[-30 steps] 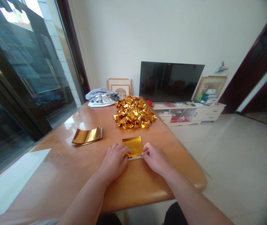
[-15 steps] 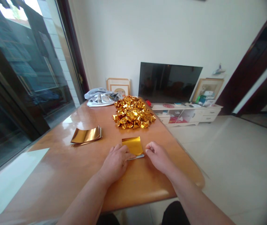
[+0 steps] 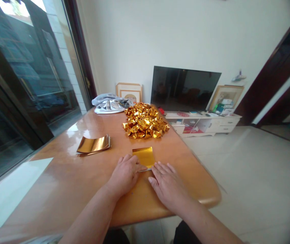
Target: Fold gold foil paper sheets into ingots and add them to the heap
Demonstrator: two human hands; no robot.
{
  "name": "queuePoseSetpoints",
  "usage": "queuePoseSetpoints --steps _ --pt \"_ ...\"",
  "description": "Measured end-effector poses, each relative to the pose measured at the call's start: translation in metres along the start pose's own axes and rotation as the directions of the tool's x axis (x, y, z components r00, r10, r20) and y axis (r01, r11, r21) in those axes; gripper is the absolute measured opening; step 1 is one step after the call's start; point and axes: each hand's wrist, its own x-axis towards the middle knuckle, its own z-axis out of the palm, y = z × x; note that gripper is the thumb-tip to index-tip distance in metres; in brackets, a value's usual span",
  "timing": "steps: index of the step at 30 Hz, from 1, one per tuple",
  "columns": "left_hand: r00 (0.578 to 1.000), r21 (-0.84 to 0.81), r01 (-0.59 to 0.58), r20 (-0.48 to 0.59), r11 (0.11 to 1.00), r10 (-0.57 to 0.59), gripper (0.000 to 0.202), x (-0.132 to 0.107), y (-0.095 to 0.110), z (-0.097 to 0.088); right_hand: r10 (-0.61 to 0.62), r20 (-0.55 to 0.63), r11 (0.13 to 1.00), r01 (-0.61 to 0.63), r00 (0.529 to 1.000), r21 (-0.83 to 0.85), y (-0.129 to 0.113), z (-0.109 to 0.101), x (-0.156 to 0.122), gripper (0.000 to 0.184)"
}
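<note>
A sheet of gold foil paper (image 3: 144, 157) lies on the wooden table in front of me, a pale strip showing along its near edge. My left hand (image 3: 128, 171) rests at its left side, fingers bent and one fingertip pressing the near edge, holding the sheet down. On the right, my right hand (image 3: 166, 183) lies flat, palm down, with fingers stretched out and fingertips at the sheet's near right corner. Behind the sheet is a heap of folded gold foil pieces (image 3: 146, 122). A stack of gold sheets (image 3: 93, 145), slightly curled, lies to the left.
Crumpled grey cloth or bags (image 3: 110, 103) lie at the table's far end. A pale sheet (image 3: 20, 191) covers part of the table's left side. The table's rounded right edge (image 3: 211, 189) is near my right forearm. A television (image 3: 185, 88) stands on a white cabinet beyond.
My right hand has moved left and toward me, opening from closed fingers to lie flat at the sheet's near right corner. My left hand stays in place.
</note>
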Motion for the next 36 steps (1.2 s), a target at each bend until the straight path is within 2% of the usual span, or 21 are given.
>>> queuePoseSetpoints --steps 9,17,25,30,33,36 --pt "0.995 0.004 0.091 -0.051 0.996 -0.091 0.032 -0.002 -0.007 -0.002 0.034 0.044 0.999 -0.035 0.998 0.011 -0.002 0.003 -0.004 0.064" --pt "0.995 -0.027 0.087 -0.053 0.996 -0.088 0.029 -0.003 -0.011 -0.003 0.029 0.030 0.999 -0.030 0.999 0.012 -0.010 0.001 -0.004 0.078" --pt "0.990 -0.020 0.134 -0.051 0.991 -0.135 0.029 -0.004 -0.013 -0.003 0.021 0.008 1.000 -0.021 1.000 -0.006 -0.016 0.006 0.001 0.083" --pt "0.971 0.006 0.216 -0.107 0.976 -0.214 0.027 -0.007 -0.016 -0.008 0.017 0.017 1.000 -0.017 1.000 -0.008 -0.016 0.007 0.000 0.085" --pt "0.957 0.020 0.252 -0.153 0.967 -0.246 0.031 -0.010 -0.012 -0.017 0.025 0.030 1.000 -0.025 0.999 -0.007 -0.017 0.006 0.000 0.086" --pt "0.967 0.059 0.218 -0.149 0.974 -0.208 0.035 -0.017 0.003 -0.024 0.039 0.047 0.999 -0.039 0.998 -0.006 -0.017 0.005 0.000 0.086"
